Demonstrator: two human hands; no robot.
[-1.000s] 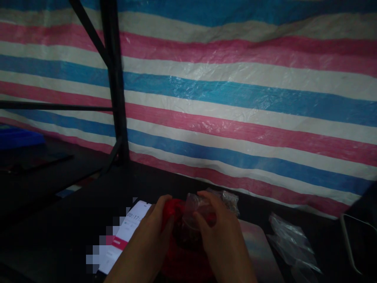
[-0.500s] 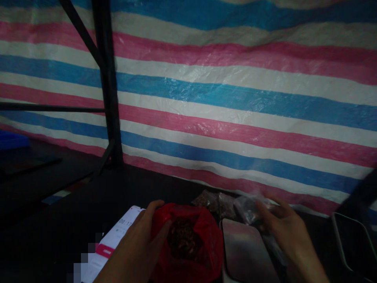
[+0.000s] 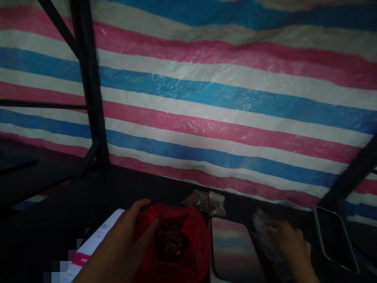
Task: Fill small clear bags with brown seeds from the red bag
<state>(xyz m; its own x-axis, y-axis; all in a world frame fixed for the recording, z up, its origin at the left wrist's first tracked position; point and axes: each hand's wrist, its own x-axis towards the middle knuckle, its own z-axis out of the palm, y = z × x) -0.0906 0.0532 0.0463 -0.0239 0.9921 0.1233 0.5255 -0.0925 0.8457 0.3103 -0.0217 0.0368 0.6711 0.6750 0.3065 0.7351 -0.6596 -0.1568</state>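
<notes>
My left hand (image 3: 129, 236) grips the left rim of a red plastic bag (image 3: 202, 239), thumb over its edge. The bag stands open, with small brown pieces (image 3: 173, 241) inside that I cannot name. My right hand (image 3: 287, 239) has its fingers curled on clear plastic bags (image 3: 262, 226), partly hidden under it. Between the hands lies a flat device with a shiny metal top (image 3: 232, 243), resembling a small scale. Just behind it sit small clear bags with brown contents (image 3: 216, 202).
A lit phone (image 3: 100, 236) showing a timer lies left of the red bag, partly behind my left arm. On the right is a dark framed device (image 3: 335, 239). A striped plastic sheet (image 3: 220, 110) hangs behind the black table (image 3: 132, 181). A dark post (image 3: 88, 86) rises at left.
My right hand has moved from behind the shiny-topped device, down to the clear bags on its right. My left hand keeps hold of the red bag. The view has turned slightly right.
</notes>
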